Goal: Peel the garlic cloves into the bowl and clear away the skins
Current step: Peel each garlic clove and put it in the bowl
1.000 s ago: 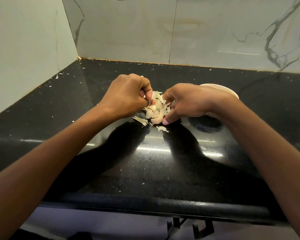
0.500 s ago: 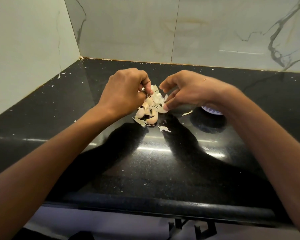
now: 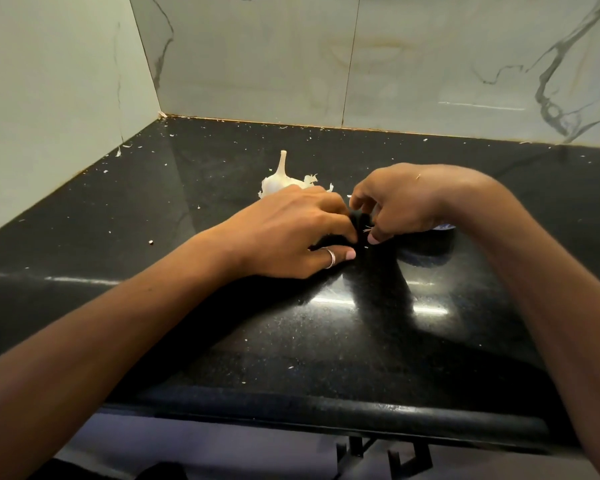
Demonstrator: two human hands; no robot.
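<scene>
one garlic bulb (image 3: pixel 276 182), left hand (image 3: pixel 284 233), right hand (image 3: pixel 406 199)

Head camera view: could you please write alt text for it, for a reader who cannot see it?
Two bare hands, fingertips close together, are low over a glossy black countertop: the left hand reaches out with fairly straight fingers, the right hand is curled. Behind the left hand sits a garlic head, stalk upward, and pale skin flecks dot the counter.
</scene>
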